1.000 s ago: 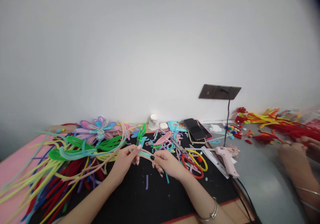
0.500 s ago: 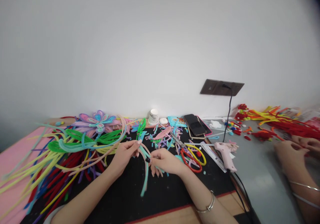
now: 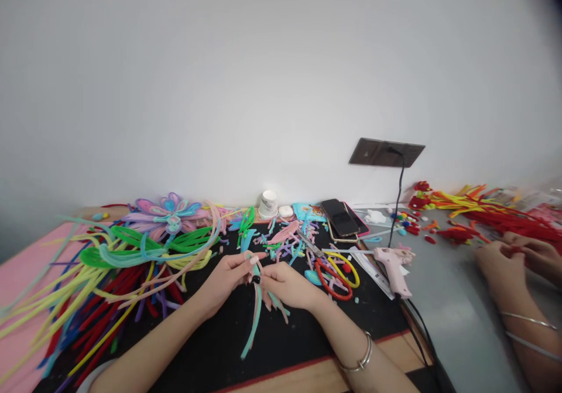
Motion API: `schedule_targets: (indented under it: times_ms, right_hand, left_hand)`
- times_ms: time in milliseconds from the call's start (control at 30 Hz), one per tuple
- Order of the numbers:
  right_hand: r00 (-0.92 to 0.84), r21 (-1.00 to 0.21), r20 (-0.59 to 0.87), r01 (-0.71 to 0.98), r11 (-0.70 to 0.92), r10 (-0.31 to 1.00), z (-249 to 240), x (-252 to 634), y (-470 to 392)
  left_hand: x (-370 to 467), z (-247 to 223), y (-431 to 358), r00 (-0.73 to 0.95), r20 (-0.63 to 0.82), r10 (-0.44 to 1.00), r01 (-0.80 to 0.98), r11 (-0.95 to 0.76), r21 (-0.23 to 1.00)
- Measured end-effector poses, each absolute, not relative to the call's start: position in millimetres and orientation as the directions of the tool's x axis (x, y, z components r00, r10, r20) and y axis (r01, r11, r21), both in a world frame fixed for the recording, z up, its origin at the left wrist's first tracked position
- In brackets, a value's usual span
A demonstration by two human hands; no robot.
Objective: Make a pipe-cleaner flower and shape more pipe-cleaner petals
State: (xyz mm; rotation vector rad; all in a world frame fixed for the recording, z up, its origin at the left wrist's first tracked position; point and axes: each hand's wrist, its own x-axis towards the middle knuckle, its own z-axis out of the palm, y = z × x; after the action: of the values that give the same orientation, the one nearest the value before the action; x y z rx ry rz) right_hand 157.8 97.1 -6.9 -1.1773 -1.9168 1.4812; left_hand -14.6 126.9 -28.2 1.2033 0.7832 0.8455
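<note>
Over the black mat (image 3: 302, 337), my left hand (image 3: 235, 276) pinches a small bunch of light-blue and pale-pink pipe cleaners (image 3: 252, 328) near its upper part. My right hand (image 3: 283, 284) closes on the same bunch from the other side, with a black-painted nail against it. Loose ends hang down below both hands. Just beyond them lie a green looped pipe cleaner (image 3: 247, 222) and many short cut pieces. To the right of my right hand rest scissors (image 3: 336, 276) with red and yellow handles.
On the left is a pile of colourful pipe cleaners (image 3: 88, 317) with a finished flower (image 3: 173, 211). A cup (image 3: 268, 202), phone (image 3: 340, 217) and corded pink glue gun (image 3: 394, 270) are farther back and right. A co-worker's hands (image 3: 504, 267) handle something red at right.
My hands have come closer together and slightly lower along the bunch. Its hanging ends have shifted down and left, with more pink ends showing at right. The co-worker's hands moved slightly.
</note>
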Motion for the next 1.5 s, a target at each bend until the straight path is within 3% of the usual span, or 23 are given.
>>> schedule_targets:
  times_ms: [133,233,333,467,600,867,1000,1133,1300,1500]
  right_hand:
    - [-0.489,-0.896,-0.028,0.398,0.195,0.872,-6.5,159.7,99.3]
    - [-0.272,-0.762,0.192,0.565,0.318,0.943,-2.5,172.2,107.3]
    - [-0.063,-0.6,0.345,0.753,0.271,0.937,0.8,195.8,116.9]
    - [-0.09,-0.475,0.241,0.857,0.198,0.966,-1.8,224.1,121.8]
    - [-0.208,-0.47,0.131,0.848,0.245,0.969,-6.2,226.8,119.4]
    - [-0.11,-0.567,0.263,0.787,0.245,0.959,-6.9,219.5,125.3]
    - [0.161,-0.754,0.377,0.626,0.201,0.912,-6.9,220.1,126.0]
    - [0.437,-0.928,0.366,0.232,0.291,0.821,-0.8,214.6,123.5]
    - [0.507,-0.859,0.329,-0.189,0.475,0.797,8.6,211.3,123.8]
    - [0.42,-0.735,0.166,-0.551,0.396,0.892,12.9,224.6,124.8]
  left_hand:
    - [-14.3,-26.6,127.2,0.449,-0.072,0.891,-0.198,0.178,0.964]
    - [-14.2,-23.0,128.9,0.38,-0.087,0.921,-0.258,0.196,0.946]
    - [-13.8,-24.1,131.0,0.346,-0.125,0.93,-0.289,0.233,0.929]
    - [-12.2,-31.6,133.3,0.371,-0.152,0.916,-0.313,0.278,0.908]
    - [-10.9,-35.0,134.2,0.382,-0.147,0.912,-0.329,0.283,0.901]
    - [-11.8,-30.1,131.1,0.435,-0.202,0.877,-0.314,0.359,0.879]
    - [-12.3,-30.5,130.1,0.475,-0.189,0.86,-0.299,0.359,0.884]
    - [-11.9,-30.8,129.5,0.478,-0.2,0.855,-0.303,0.375,0.876]
    - [-12.4,-33.2,129.4,0.495,-0.197,0.846,-0.294,0.376,0.879]
    - [-12.2,-32.7,129.2,0.527,-0.166,0.834,-0.292,0.361,0.886]
